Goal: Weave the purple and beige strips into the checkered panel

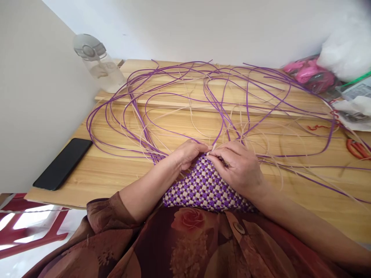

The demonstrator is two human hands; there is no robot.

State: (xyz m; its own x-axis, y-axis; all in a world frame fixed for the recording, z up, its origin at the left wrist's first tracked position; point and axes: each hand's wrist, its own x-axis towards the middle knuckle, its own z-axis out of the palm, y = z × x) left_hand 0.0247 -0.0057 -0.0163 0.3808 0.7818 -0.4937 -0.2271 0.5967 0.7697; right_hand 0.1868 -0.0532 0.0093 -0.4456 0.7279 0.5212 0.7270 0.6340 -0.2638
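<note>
A woven piece [203, 187] in a purple, cream and dark check lies at the table's front edge against my clothing. Its top narrows to a point between my hands. My left hand [189, 153] is closed on the upper left edge of the weave, fingertips at the tip. From the right, my right hand [239, 166] pinches a cream strand [213, 147] at the same tip. Long purple strands [139, 119] and thinner cream ones fan out from the piece and loop over the table. My curled fingers partly hide the weave's upper edges.
On the wooden table [116, 173], a black phone [63, 164] lies at the left and a clear bottle [101, 65] stands at the back left. Orange-handled pliers or scissors [358, 148], a pink bundle [310, 73] and a white plastic bag [348, 50] are at the right.
</note>
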